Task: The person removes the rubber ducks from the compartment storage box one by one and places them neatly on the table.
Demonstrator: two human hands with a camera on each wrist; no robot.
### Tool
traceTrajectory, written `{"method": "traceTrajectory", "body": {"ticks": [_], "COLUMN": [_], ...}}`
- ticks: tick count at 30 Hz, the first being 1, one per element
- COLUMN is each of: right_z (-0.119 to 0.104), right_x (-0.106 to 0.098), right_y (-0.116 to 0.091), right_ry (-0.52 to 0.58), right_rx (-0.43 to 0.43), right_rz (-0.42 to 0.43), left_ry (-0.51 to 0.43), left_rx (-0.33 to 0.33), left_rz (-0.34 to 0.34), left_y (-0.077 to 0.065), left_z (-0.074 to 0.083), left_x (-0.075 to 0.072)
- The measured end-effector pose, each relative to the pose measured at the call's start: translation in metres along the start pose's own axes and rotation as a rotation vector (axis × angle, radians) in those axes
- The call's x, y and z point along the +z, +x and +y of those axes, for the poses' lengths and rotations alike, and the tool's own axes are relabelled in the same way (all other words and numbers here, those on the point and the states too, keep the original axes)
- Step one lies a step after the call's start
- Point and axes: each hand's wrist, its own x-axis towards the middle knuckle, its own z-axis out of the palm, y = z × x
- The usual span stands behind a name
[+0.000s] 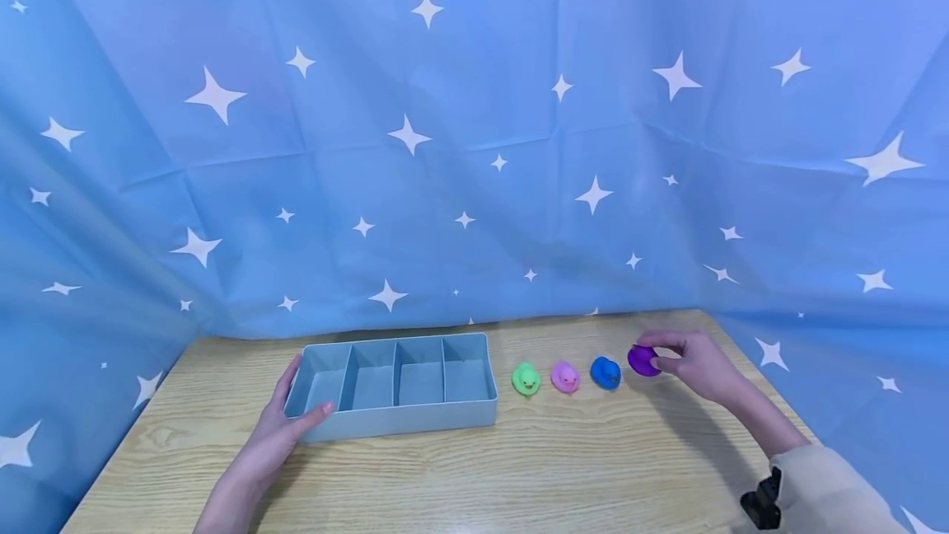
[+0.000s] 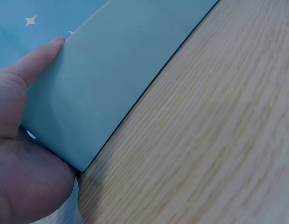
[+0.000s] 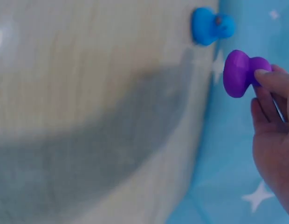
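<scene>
With its thumb on the front rim and its fingers along the left side, my left hand (image 1: pixel 268 437) grips the left end of a grey-blue box (image 1: pixel 400 422) split into several compartments. The left wrist view shows the thumb (image 2: pixel 42 60) up against the box's outer wall (image 2: pixel 102 79). At the right, my right hand (image 1: pixel 703 367) pinches a purple rubber duck (image 1: pixel 642 361) by its head between thumb and fingers. In the right wrist view that duck (image 3: pixel 237 74) is tilted on its side, its base facing left.
A green duck (image 1: pixel 526 379), a pink duck (image 1: pixel 565 377) and a blue duck (image 1: pixel 605 372) stand in a row between the box and my right hand. All are on a light wooden table (image 1: pixel 474 476). A blue star-patterned cloth (image 1: pixel 474 254) hangs behind and at both sides.
</scene>
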Motion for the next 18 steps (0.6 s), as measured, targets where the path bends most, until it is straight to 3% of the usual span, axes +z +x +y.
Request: {"method": "traceTrajectory", "body": {"ticks": [7,18], "right_z": [0.025,0.044], "right_x": [0.006,0.012], "right_y": [-0.009,-0.008], "right_ry": [0.033,-0.001], "right_rx": [0.067,0.118], "right_rz": [-0.033,-0.039], "left_ry": [-0.003,0.005], "left_rx": [0.015,-0.006], "left_rz": [0.004,0.008], "left_y": [0.001,0.002], "left_z": [-0.002,-0.003], "left_x": [-0.001,-0.001]}}
